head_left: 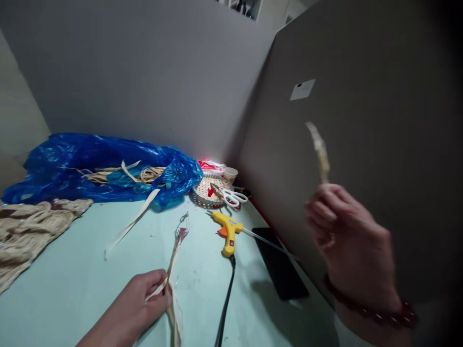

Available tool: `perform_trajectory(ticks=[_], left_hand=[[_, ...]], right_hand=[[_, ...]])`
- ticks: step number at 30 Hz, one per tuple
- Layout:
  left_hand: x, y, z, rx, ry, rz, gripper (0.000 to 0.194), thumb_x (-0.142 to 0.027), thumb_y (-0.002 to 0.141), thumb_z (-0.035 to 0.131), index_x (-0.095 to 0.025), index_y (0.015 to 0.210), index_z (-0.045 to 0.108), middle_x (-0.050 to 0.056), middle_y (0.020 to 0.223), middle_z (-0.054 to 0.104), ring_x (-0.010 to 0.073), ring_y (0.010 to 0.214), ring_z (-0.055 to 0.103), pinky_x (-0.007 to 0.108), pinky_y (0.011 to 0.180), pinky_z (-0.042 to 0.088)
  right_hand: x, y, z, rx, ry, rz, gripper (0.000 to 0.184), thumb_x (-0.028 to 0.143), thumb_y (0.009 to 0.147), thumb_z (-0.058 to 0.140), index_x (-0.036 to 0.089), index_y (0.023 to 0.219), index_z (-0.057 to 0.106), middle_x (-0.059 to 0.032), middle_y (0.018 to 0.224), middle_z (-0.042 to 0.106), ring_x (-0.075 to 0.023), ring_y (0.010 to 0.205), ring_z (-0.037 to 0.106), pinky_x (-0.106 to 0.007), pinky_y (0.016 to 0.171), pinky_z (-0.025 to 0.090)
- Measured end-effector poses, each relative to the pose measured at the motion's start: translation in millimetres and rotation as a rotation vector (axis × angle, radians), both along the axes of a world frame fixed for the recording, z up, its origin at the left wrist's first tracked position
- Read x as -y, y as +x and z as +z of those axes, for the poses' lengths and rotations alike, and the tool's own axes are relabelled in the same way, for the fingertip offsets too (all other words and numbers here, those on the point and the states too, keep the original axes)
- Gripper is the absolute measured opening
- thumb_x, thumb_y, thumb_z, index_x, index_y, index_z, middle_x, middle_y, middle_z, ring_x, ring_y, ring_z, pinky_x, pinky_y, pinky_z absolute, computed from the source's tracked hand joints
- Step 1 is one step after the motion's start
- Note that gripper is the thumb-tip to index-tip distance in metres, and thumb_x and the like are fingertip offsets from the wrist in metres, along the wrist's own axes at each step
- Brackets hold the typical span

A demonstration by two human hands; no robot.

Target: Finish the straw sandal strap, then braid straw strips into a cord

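Pinched in my left hand are pale flat fibre strips, low over the table. At their far end is a small wire loop piece with a dark pink bit in it. My right hand, raised at the right and slightly blurred, is closed on the lower end of a short pale strip that points upward. A yellow glue gun lies on the table between the hands, a clear glue stick protruding from its back.
A blue plastic bag with fibre strips lies at the back left, braided fibre in front of it. White-handled scissors rest on a woven basket. A black phone-like slab lies near the right partition. The glue gun's cord runs toward me.
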State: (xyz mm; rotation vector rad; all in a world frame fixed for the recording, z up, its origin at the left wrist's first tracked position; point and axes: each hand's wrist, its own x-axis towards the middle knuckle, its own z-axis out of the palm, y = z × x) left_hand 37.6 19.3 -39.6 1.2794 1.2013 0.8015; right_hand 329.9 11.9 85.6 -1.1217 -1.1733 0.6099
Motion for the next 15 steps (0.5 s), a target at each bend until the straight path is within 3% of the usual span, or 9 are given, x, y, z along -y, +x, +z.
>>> perform_trajectory(ticks=[1, 4, 7, 11, 15], left_hand=[[-1, 0, -3.3, 0.015, -0.012, -0.009, 0.011, -0.022, 0.063, 0.073, -0.021, 0.056, 0.065, -0.005, 0.061, 0.065, 0.0204, 0.069, 0.059, 0.021, 0.062, 0.045], [-4, -1, -9.4, 0.033, -0.037, -0.028, 0.011, -0.023, 0.062, 0.076, -0.022, 0.055, 0.068, -0.006, 0.059, 0.067, 0.0221, 0.067, 0.062, 0.022, 0.062, 0.047], [-5, -3, -10.5, 0.073, -0.073, -0.049, 0.006, -0.023, 0.061, 0.079, -0.026, 0.059, 0.073, -0.006, 0.057, 0.067, 0.023, 0.066, 0.064, 0.026, 0.067, 0.05], [-6, -4, -8.7, 0.112, -0.101, -0.048, 0.009, -0.025, 0.056, 0.082, -0.028, 0.062, 0.076, -0.006, 0.056, 0.068, 0.0235, 0.064, 0.064, 0.029, 0.069, 0.051], [-7, -3, -5.4, 0.112, -0.135, -0.045, 0.01, -0.024, 0.054, 0.083, -0.026, 0.061, 0.075, -0.005, 0.055, 0.067, 0.0252, 0.067, 0.065, 0.03, 0.072, 0.052]], right_hand=[[-9, 6, -3.2, 0.239, -0.056, -0.112, 0.016, 0.039, 0.088, 0.046, 0.024, 0.084, 0.044, 0.0064, 0.065, 0.021, -0.011, 0.049, 0.018, -0.021, 0.041, 0.019], [-38, 24, -22.8, 0.463, -0.153, -0.222, 0.02, 0.036, 0.088, 0.045, 0.018, 0.092, 0.052, 0.0013, 0.066, 0.047, -0.0124, 0.051, 0.039, -0.025, 0.047, 0.029], [-60, 35, -46.2, 0.683, -0.22, -0.329, 0.021, 0.022, 0.088, 0.043, 0.012, 0.1, 0.058, -0.005, 0.069, 0.058, -0.018, 0.062, 0.053, -0.029, 0.06, 0.036], [-72, 37, -66.1, 0.941, -0.317, -0.343, 0.026, 0.009, 0.085, 0.046, 0.009, 0.106, 0.061, -0.0129, 0.083, 0.067, -0.0224, 0.078, 0.061, -0.03, 0.069, 0.037], [-76, 31, -68.9, 1.113, -0.367, -0.321, 0.015, 0.006, 0.084, 0.052, 0.009, 0.089, 0.065, -0.0152, 0.084, 0.068, -0.0239, 0.078, 0.062, -0.032, 0.07, 0.039]])
